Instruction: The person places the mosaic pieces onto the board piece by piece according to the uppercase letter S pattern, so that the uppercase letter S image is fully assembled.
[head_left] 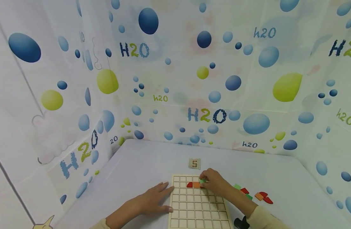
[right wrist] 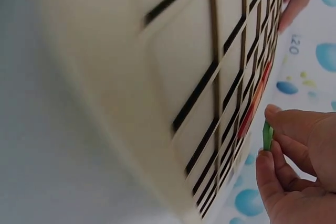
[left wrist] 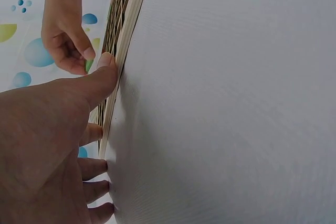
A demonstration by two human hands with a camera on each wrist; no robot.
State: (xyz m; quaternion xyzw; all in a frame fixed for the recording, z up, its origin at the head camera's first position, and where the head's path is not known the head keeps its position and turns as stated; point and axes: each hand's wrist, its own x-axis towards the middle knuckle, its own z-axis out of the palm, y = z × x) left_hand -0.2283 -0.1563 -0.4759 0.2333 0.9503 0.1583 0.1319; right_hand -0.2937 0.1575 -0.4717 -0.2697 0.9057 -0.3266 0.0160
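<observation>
A wooden grid board (head_left: 182, 206) lies on the white table with red and orange pieces set in its upper rows. Among them are a red rounded piece (head_left: 190, 184) and an orange square (head_left: 196, 184). My right hand (head_left: 216, 183) pinches a small green tile (right wrist: 268, 136) between thumb and fingertips, over the board's far right part. At the board's left edge rests my left hand (head_left: 155, 200), fingers spread and straight. Its thumb (left wrist: 107, 69) touches the wooden rim in the left wrist view, with the other fingertips along the same side.
Beyond the board lies a small pattern card (head_left: 194, 163) with an S-like shape on a grid. Right of the board are loose green, red and orange pieces (head_left: 259, 196). A black object (head_left: 241, 223) sits by the right sleeve. A printed curtain (head_left: 175, 79) surrounds the table.
</observation>
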